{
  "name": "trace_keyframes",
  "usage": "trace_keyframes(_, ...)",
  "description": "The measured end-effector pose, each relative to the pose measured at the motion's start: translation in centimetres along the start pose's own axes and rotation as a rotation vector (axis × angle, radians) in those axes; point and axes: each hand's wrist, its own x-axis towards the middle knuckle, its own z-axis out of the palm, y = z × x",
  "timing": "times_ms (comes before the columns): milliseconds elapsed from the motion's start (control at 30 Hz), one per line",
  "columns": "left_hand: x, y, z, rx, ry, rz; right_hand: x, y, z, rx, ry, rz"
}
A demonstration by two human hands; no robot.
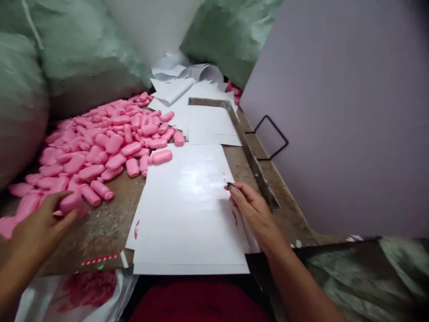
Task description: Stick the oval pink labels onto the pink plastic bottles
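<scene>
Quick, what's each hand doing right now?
Left hand: open, fingers touching a pink rounded oblong bar, not gripping.
Right hand: pinched shut on a small dark object, unclear what, over white paper sheets.

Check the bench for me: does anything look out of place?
Yes: the lower sheets stick out skewed from under the white stack, showing red print at the left edge. A few pink oblong pieces sit apart from the main heap, behind the papers by the green sack.
</scene>
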Motion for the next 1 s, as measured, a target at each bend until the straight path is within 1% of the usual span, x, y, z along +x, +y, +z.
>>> trace_keyframes(33,-0.2,1.4,0.1,-0.136,0.049,-0.026,0.1,0.1,0.1,-0.064,-0.015,-0.036)
trace_keyframes(67,-0.6,3.1,0.3,-0.308,0.068,-0.002,0.2,0.1,0.2,-0.127,-0.038,-0.074)
trace_keyframes(100,-1.0,4.8,0.8,-0.455,0.029,0.052,0.3,0.2,0.4,-0.190,-0.064,-0.114)
trace_keyframes(133,-1.5,6.4,1.4,-0.537,-0.076,0.123,0.4,0.2,0.6,-0.253,-0.087,-0.151)
trace_keyframes(167,-1.8,7.8,2.1,-0.550,-0.169,0.212,0.6,0.2,0.8,-0.314,-0.104,-0.183)
trace_keyframes(200,-2.1,8.9,2.9,-0.493,-0.235,0.298,0.7,0.3,1.0,-0.371,-0.118,-0.209)
trace_keyframes(233,-2.3,9.5,3.7,-0.407,-0.273,0.380,0.7,0.3,1.1,-0.419,-0.127,-0.227)
trace_keyframes(300,-2.4,10.0,4.9,-0.210,-0.286,0.498,0.7,0.5,0.9,-0.476,-0.120,-0.236)
trace_keyframes(367,-2.3,9.7,5.4,-0.095,-0.300,0.551,0.4,0.7,0.3,-0.495,-0.105,-0.190)
trace_keyframes(400,-2.2,9.6,5.5,-0.082,-0.306,0.559,0.1,0.8,-0.2,-0.505,-0.103,-0.150)
trace_keyframes(467,-2.1,9.7,5.5,-0.127,-0.318,0.553,-0.6,1.2,-1.2,-0.542,-0.105,-0.059)
trace_keyframes(533,-2.1,10.0,5.7,-0.220,-0.319,0.519,-1.3,1.5,-2.1,-0.589,-0.090,0.023)
trace_keyframes(633,-2.5,10.4,6.6,-0.311,-0.343,0.492,-1.8,1.7,-2.7,-0.627,-0.059,0.100)
trace_keyframes(700,-2.6,10.4,7.4,-0.334,-0.341,0.504,-1.6,1.5,-2.5,-0.639,-0.045,0.113)
trace_keyframes(800,-2.5,10.2,8.1,-0.326,-0.347,0.509,-0.5,1.1,-1.7,-0.654,-0.019,0.137)
trace_keyframes(900,-2.1,10.0,8.3,-0.317,-0.387,0.468,1.0,0.9,-1.1,-0.642,0.007,0.173)
trace_keyframes(1000,-1.9,10.3,8.3,-0.325,-0.397,0.440,2.1,1.1,-0.8,-0.606,0.007,0.165)
